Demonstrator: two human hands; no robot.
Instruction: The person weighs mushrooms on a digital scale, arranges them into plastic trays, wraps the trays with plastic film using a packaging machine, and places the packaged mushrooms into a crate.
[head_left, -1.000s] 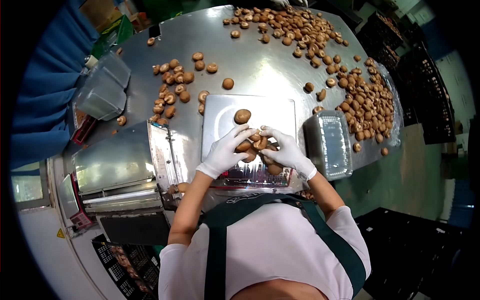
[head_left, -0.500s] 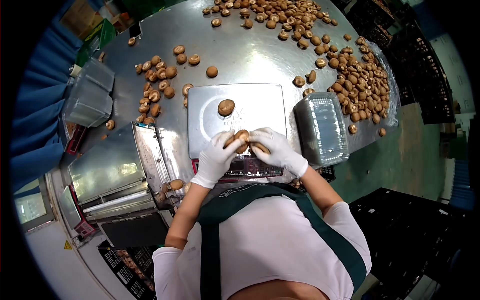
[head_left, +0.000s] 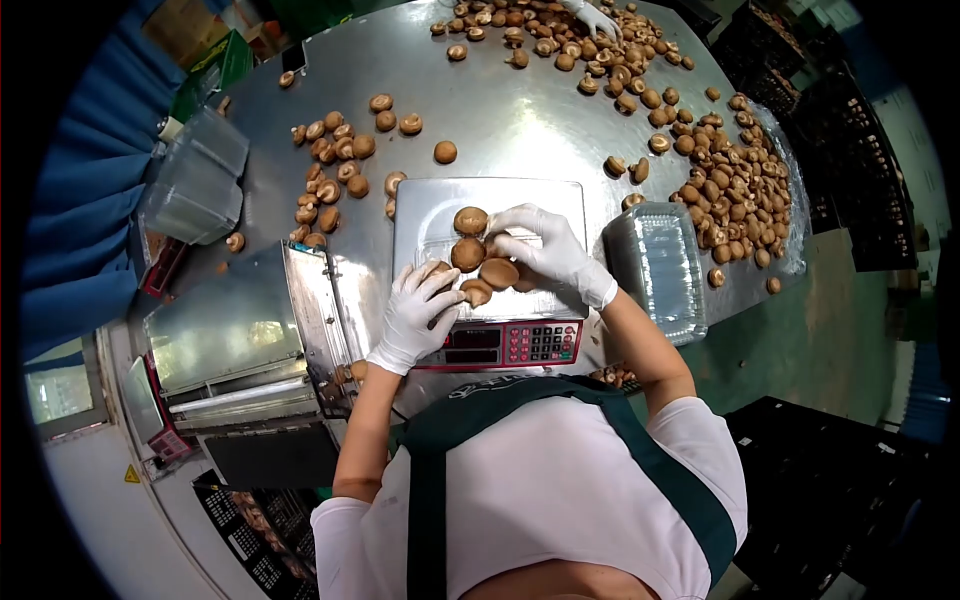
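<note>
Several brown mushrooms (head_left: 467, 254) lie in a loose cluster on the silver plate (head_left: 415, 215) of a digital scale. My left hand (head_left: 415, 318), in a white glove, rests at the cluster's lower left; its fingers are spread and touch the mushrooms at the edge. From the right, my gloved right hand (head_left: 548, 250) reaches over the plate, its fingers curled round a mushroom (head_left: 493, 244) that they partly cover. Below the plate shows the scale's red keypad panel (head_left: 540, 343).
Clear plastic trays (head_left: 655, 275) are stacked right of the scale, with more trays (head_left: 195, 180) at far left. Mushroom piles (head_left: 735, 185) cover the steel table's right and back; a smaller group (head_left: 335, 150) lies left. Another person's gloved hand (head_left: 597, 20) is at the back pile.
The mushrooms held between both hands now lie on the scale plate beside the single one there. My hands have moved apart, the right upward. Another person's hand has appeared at the back.
</note>
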